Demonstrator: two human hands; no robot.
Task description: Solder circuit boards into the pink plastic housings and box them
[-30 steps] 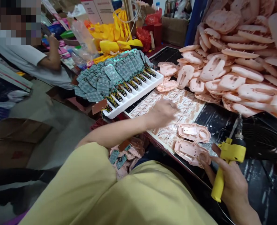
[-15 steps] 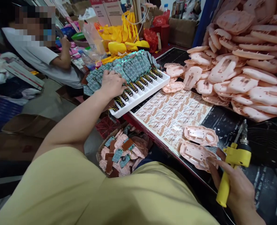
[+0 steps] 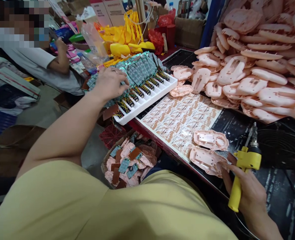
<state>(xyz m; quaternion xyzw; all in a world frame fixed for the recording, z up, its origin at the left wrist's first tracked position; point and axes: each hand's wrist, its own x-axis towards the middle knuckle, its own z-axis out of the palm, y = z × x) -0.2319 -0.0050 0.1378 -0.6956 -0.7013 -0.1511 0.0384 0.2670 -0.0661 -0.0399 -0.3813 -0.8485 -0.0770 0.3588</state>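
Observation:
My left hand (image 3: pixel 112 83) is over the left part of a stack of green circuit boards (image 3: pixel 139 70) with yellow and black wires. Its fingers are bent, and what they pinch, if anything, is too small to make out. The boards lie in a white foam tray (image 3: pixel 147 103). In my right hand (image 3: pixel 252 190) is a yellow soldering gun (image 3: pixel 247 160), its metal tip pointing up. Fingers of that hand also touch a pink shell (image 3: pixel 204 160) at the table's front edge. A second pink shell (image 3: pixel 209 139) lies just behind it, hollow side up.
Pink shells (image 3: pixel 252 76) are heaped at the right. A box of pink parts and boards (image 3: pixel 127 163) stands below the table edge. Yellow parts (image 3: pixel 122 36) lie behind the tray. A person in a white shirt (image 3: pixel 32 56) sits at the left. A black fan (image 3: pixel 282 143) is at the right.
My left hand has lifted a little and shifted left over the boards. A brown board now shows at the tray's near left corner. The whole view has shifted slightly; my right hand still holds the soldering gun.

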